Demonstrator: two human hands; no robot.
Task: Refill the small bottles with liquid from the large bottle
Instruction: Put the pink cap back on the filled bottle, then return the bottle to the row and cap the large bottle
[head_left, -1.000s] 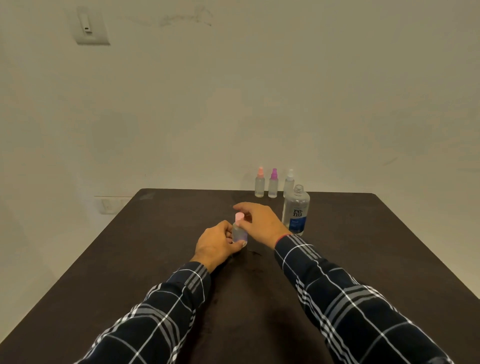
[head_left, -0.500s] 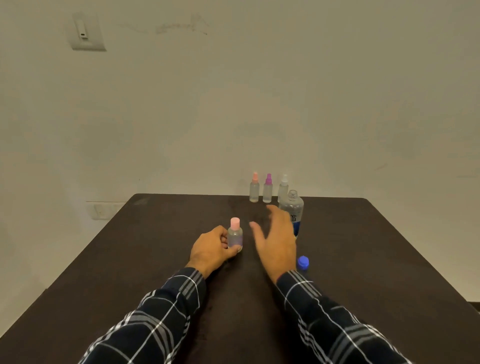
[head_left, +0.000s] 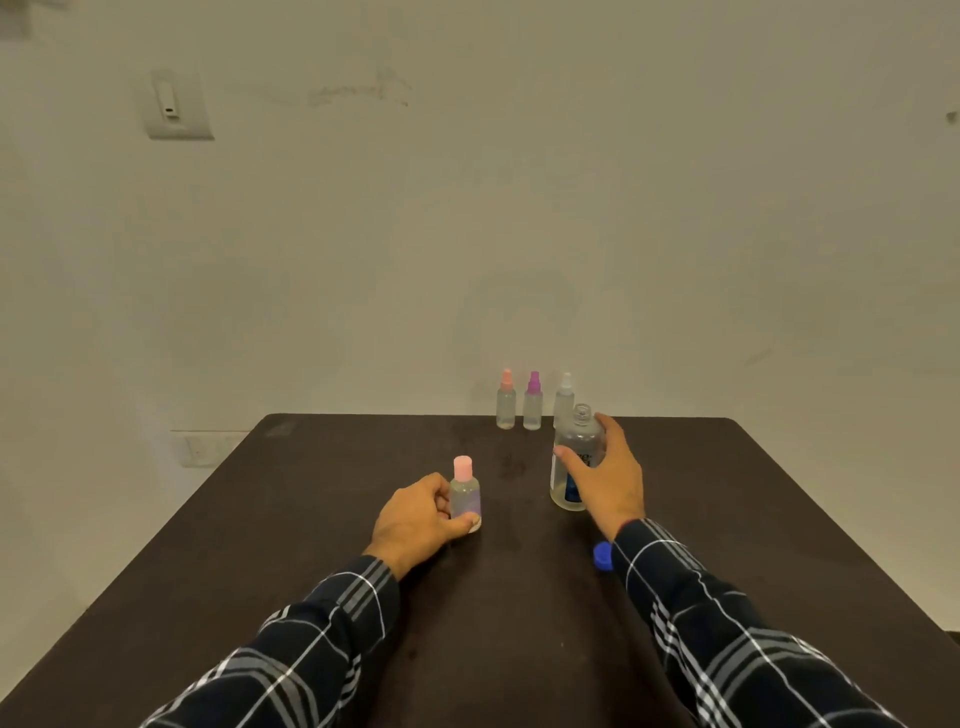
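Head view: three spray bottles line the table's far edge; a blue cap lies by the right sleeve. Left hand grips the upright pink-capped bottle. Right hand, fingers spread, wraps the uncapped large bottle, neck up.

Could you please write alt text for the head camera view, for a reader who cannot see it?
On a dark table, the left hand holds a small pink-capped bottle while the right hand wraps around the uncapped large bottle. A blue cap lies by the right sleeve; three small spray bottles stand at the far edge.
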